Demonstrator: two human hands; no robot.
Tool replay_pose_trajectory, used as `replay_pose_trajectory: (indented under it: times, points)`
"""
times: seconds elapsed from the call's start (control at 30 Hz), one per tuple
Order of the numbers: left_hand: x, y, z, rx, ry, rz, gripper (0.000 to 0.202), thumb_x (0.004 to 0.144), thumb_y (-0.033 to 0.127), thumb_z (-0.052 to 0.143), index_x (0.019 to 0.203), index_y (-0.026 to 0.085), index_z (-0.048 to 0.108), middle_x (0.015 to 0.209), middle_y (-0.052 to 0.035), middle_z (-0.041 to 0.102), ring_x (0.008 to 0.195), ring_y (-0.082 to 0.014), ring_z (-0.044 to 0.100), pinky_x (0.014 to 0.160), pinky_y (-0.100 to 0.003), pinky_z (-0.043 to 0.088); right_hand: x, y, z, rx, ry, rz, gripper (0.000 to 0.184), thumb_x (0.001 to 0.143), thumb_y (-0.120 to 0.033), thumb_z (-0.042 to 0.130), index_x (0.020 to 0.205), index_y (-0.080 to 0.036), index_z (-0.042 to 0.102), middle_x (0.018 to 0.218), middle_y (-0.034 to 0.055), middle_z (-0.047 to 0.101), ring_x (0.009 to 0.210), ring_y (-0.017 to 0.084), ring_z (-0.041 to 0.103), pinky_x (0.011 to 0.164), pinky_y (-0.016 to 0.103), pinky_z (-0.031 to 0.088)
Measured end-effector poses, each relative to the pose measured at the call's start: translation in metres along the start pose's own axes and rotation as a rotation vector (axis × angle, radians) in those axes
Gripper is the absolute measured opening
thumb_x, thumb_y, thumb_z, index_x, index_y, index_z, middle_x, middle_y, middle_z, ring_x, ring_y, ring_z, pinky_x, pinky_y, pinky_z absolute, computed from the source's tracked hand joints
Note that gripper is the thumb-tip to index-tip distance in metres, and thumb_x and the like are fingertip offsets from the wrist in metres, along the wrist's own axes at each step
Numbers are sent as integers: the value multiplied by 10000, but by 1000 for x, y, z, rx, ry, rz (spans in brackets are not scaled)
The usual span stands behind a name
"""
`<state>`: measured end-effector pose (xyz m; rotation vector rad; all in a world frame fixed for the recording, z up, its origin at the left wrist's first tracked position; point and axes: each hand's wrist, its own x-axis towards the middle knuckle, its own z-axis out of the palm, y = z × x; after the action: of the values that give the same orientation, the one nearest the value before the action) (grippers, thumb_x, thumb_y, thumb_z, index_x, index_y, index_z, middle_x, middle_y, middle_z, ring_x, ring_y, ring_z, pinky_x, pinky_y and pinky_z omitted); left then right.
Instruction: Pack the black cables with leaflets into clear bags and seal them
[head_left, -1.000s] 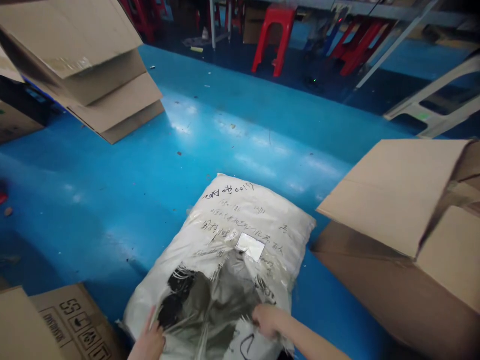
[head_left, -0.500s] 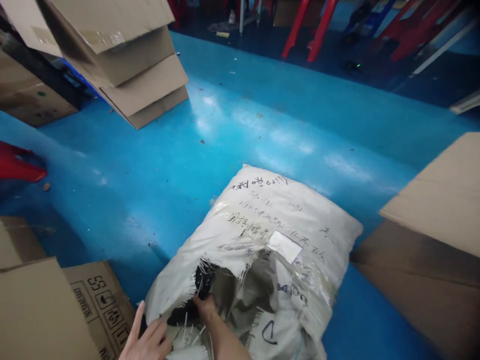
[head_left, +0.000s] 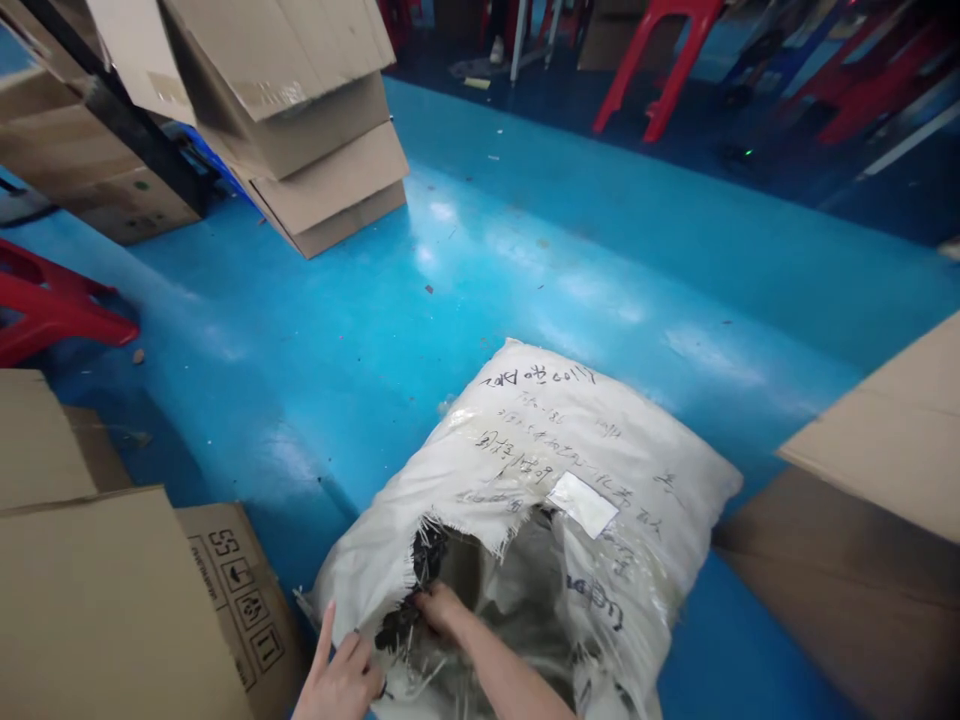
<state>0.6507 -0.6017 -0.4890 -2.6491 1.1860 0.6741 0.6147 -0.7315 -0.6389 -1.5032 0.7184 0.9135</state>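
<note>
A white woven sack [head_left: 570, 440] with black handwriting and a small white label lies on the blue floor, torn open at its near end. Frayed strands hang round the tear, and a clear plastic liner with dark contents [head_left: 424, 560] shows inside. My left hand [head_left: 341, 680] rests on the sack's near left edge, forefinger stretched out, other fingers curled on the cloth. My right hand [head_left: 442, 608] reaches into the tear, its fingers closed on the dark contents at the hole's left side.
A printed cardboard box [head_left: 112, 590] stands close at the left. A large open carton [head_left: 862, 500] lies at the right. Stacked cartons [head_left: 300, 120] sit at the back left. Red plastic stools [head_left: 660, 60] stand at the back, and another red stool [head_left: 52, 310] at the far left.
My right hand has moved from the sack's right torn edge into the hole, onto the dark contents. My left hand shifted slightly. The view swung left, bringing the left box closer.
</note>
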Motion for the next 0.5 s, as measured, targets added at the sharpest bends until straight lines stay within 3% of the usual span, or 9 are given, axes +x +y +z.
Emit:
replay_pose_trajectory:
  times: [0.17,0.23,0.37,0.43,0.5]
  points:
    - [-5,16,-24,-189,-197,-72,385,686,6,342,600,226,646,720,-21,642,893,-217,578,1039,-544,-17,-60,6,-53,-351,27,43,240,838,-304,511,1024,-155,545,1041,52,568,914,179,560,782,373,465]
    - [-10,19,-34,-256,-222,-116,382,677,9,338,640,216,656,772,-34,652,946,-229,570,1019,-560,-70,-89,7,-61,-443,65,35,225,840,-312,504,977,-144,564,995,48,590,895,173,568,791,381,455]
    - [-16,40,-46,-475,-296,-262,333,711,141,417,962,229,618,1009,-59,650,1103,-262,492,959,-633,-107,-146,1,-60,-561,161,-23,181,793,-230,497,809,-123,642,913,123,626,905,247,575,812,380,419]
    - [-14,58,-44,-613,-351,-333,315,751,373,446,967,210,608,996,-78,658,1078,-284,508,982,-625,41,-168,-5,-56,-593,199,-73,181,744,-204,496,776,-143,664,933,152,623,946,284,557,824,364,401]
    - [-7,78,-35,-768,-440,-405,501,787,564,297,783,195,636,843,-81,684,944,-266,587,919,-527,314,-183,-9,-50,-605,220,-116,186,706,-208,511,794,-164,668,965,150,617,971,298,539,842,364,385]
